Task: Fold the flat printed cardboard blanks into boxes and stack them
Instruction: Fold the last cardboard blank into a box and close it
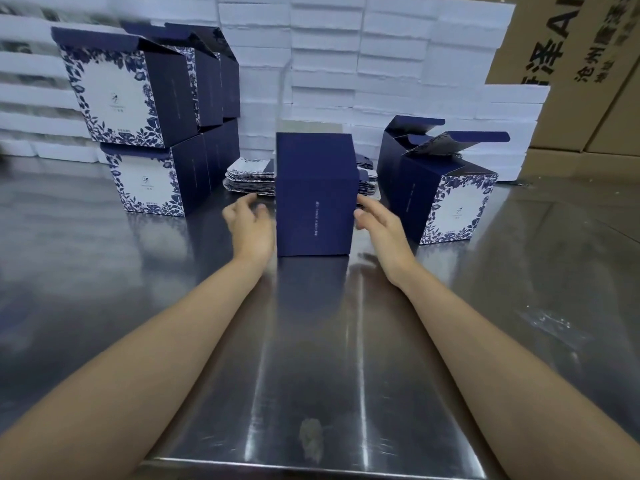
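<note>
A folded navy box [315, 195] stands on the steel table [311, 358] in the middle of the view. My left hand [251, 225] hovers just left of it with loosely curled fingers, not touching it. My right hand [379, 223] is at the box's right side, fingers relaxed, fingertips at or near its edge. Behind the box lies a pile of flat printed blanks [251, 178]. Folded boxes with blue floral fronts are stacked two high at the left [138, 126]. More folded boxes with open top flaps [446, 195] stand at the right.
White flat cartons [346, 64] are piled into a wall along the back. Brown shipping cartons [588, 71] stand at the far right. A crumpled bit of clear film [550, 323] lies on the table at the right.
</note>
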`<state>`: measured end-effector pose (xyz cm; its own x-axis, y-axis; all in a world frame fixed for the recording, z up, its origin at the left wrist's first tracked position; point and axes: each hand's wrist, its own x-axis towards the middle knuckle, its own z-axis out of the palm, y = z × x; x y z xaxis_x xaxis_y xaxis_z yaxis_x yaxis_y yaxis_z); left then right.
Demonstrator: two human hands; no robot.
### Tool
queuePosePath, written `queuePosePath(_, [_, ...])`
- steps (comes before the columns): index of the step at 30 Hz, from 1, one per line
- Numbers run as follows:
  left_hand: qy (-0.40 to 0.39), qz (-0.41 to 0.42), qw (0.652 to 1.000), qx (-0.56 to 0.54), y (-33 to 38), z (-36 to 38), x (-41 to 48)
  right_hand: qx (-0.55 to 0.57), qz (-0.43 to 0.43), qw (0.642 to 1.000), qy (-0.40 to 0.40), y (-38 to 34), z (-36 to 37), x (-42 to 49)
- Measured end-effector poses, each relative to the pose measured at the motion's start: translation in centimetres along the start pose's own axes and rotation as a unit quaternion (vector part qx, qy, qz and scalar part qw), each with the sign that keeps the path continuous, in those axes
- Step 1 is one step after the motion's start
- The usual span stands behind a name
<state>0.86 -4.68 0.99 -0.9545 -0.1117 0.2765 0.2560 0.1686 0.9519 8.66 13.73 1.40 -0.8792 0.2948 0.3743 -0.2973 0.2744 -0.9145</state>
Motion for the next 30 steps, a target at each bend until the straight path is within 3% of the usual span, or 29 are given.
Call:
queuePosePath(2, [0.030, -0.030, 0.998, -0.045, 0.2, -0.1, 0.1, -0.079, -0.084, 0.993, 0.019, -0.1, 0.4, -0.4])
queuePosePath(6, [-0.053, -0.080, 0.978, -0.188, 1.0, -0.2, -0.4, -0.210, -0.292, 0.933, -0.012, -0.8, 1.3, -1.4])
queuePosePath(8, [-0.025, -0.053, 0.988, -0.146, 1.0, 0.2, -0.8, -0.208, -0.360, 0.910, -0.016, -1.2, 2.0, -1.9])
queuePosePath(9, [0.021, -0.039, 0.992, -0.118, 1.1, 0.3, -0.8, -0.179, -0.362, 0.915, 0.009, -1.5, 2.3, -2.1])
queuePosePath(11, [0.109, -0.030, 0.988, -0.102, 1.4, 0.2, -0.6, -0.130, -0.330, 0.932, 0.081, -1.5, 2.5, -2.0])
queuePosePath(13, [0.149, -0.027, 0.982, -0.111, 1.4, -0.2, -0.2, -0.146, -0.269, 0.943, 0.133, -1.2, 2.3, -1.6])
queuePosePath(17, [0.038, -0.034, 0.982, -0.183, 0.9, -0.1, -0.3, -0.049, -0.101, 0.992, 0.056, -0.9, 1.7, -1.2])
queuePosePath(19, [-0.051, -0.039, 0.980, -0.188, 0.5, 0.1, -0.3, -0.080, -0.144, 0.985, 0.052, -0.7, 1.8, -1.3])
queuePosePath(21, [-0.120, -0.004, 0.992, -0.042, 0.2, 0.5, -0.1, -0.110, -0.196, 0.973, 0.060, -0.7, 2.0, -1.5])
queuePosePath(23, [-0.122, 0.027, 0.989, 0.081, 0.2, 0.7, -0.6, -0.115, -0.215, 0.964, 0.104, -1.0, 2.2, -1.3])
queuePosePath(26, [-0.039, 0.132, 0.988, 0.069, 0.7, 0.3, -1.2, -0.108, -0.181, 0.956, 0.202, -0.8, 1.6, -0.4])
queuePosePath(28, [-0.056, 0.149, 0.986, 0.038, 0.9, 0.3, -1.6, -0.087, -0.098, 0.977, 0.168, -0.4, 0.7, 0.0])
queuePosePath(30, [-0.106, 0.115, 0.988, 0.020, 1.1, 0.7, -2.0, 0.018, 0.010, 0.995, 0.095, 0.2, 0.2, 0.1])
